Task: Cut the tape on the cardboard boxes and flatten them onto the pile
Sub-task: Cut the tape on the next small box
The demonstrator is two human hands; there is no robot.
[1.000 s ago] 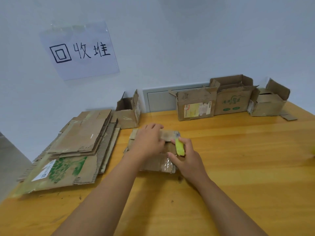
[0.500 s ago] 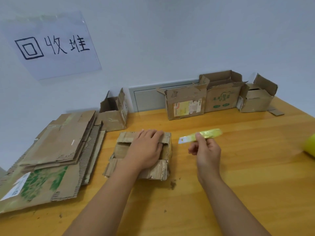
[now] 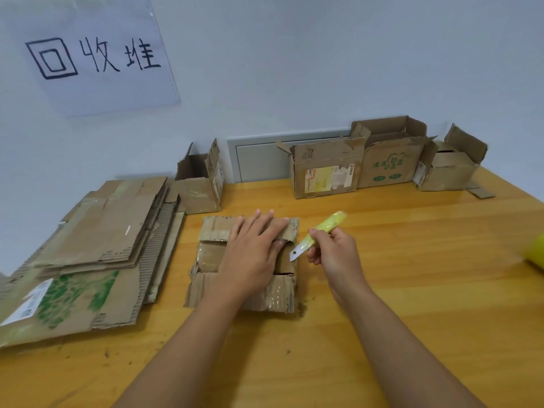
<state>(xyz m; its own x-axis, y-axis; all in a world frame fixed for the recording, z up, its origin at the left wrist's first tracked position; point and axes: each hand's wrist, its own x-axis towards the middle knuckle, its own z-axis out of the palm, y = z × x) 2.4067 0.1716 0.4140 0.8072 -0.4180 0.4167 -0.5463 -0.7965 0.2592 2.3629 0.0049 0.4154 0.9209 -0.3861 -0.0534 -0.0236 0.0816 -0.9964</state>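
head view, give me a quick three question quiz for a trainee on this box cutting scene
1. True or false: the left hand lies flat on the box in front.
2. What does the right hand hold? A) a tape roll B) a yellow utility knife C) a marker
3. Fill in: the pile of flattened cardboard lies to the ____ of that box.

Key
1. True: its fingers are spread on the top flaps.
2. B: the blade points down toward the box's right edge.
3. Left, on the wooden table.
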